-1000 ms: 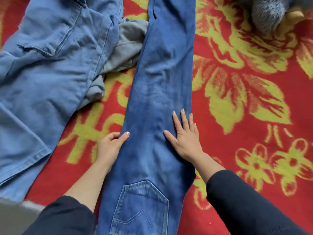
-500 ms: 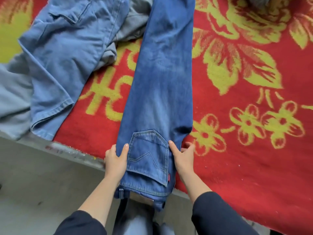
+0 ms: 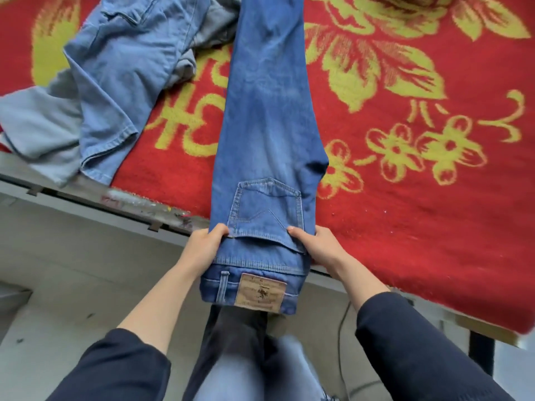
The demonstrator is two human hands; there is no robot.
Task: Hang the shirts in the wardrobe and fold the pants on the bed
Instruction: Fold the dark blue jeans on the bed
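A pair of dark blue jeans [image 3: 269,117] lies folded lengthwise on the bed, legs running away from me, waistband with a tan leather patch hanging over the bed's near edge. My left hand [image 3: 204,247] grips the left side of the jeans just below the back pocket, thumb on top. My right hand [image 3: 317,244] grips the right side at the same height. A lighter blue denim garment [image 3: 124,79] lies crumpled at the upper left, over a grey garment [image 3: 34,123].
The bed carries a red blanket [image 3: 419,227] with yellow flower patterns. Its metal frame edge [image 3: 121,202] runs diagonally across the lower left. Below it lies a grey floor [image 3: 63,285]. My legs show at the bottom centre.
My hands slid down the jeans from the thigh to the sides near the back pocket and took hold. The waistband now hangs further off the bed edge toward me.
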